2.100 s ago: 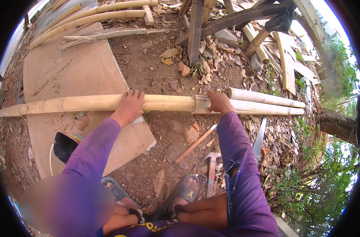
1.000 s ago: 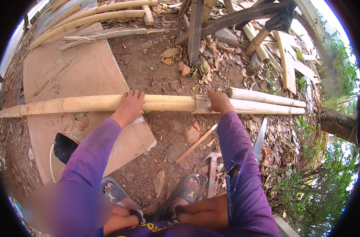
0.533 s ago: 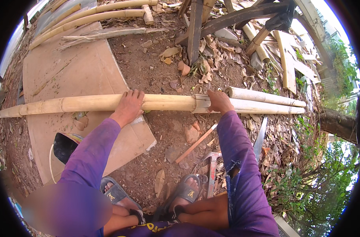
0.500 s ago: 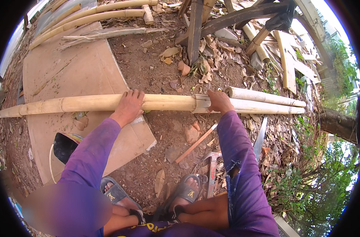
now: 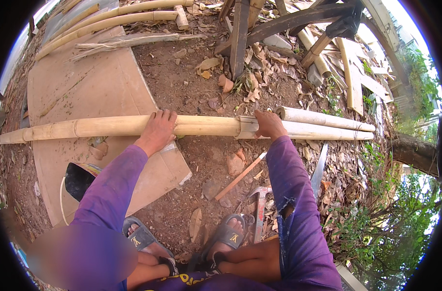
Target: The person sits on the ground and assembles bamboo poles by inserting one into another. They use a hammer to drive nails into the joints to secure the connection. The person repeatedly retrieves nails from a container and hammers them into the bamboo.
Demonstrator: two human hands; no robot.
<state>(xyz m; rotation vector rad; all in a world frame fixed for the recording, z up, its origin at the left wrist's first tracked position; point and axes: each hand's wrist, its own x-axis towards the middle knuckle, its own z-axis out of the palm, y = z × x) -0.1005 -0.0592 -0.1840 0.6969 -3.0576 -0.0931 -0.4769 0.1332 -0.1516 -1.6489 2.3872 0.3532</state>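
A long pale bamboo pole point(image 5: 99, 127) lies crosswise in front of me, over a cardboard sheet on its left part. My left hand point(image 5: 157, 131) is closed over the top of the pole near its middle. At its right end the pole meets a wider bamboo piece point(image 5: 306, 131) whose split end seems to lap around it. My right hand point(image 5: 269, 124) grips that split end, thumb toward the joint. The undersides of both hands' grips are hidden. A second bamboo length point(image 5: 327, 119) lies just behind the wider piece.
Near my feet lie a hammer point(image 5: 261, 208), a pencil-like wooden stick point(image 5: 240, 177) and a saw blade point(image 5: 319, 169). A black container point(image 5: 78, 180) stands on the cardboard sheet point(image 5: 85, 92). Beyond are a dark wooden frame point(image 5: 239, 39), bamboo poles point(image 5: 114, 29) and leafy shrubs point(image 5: 391, 218).
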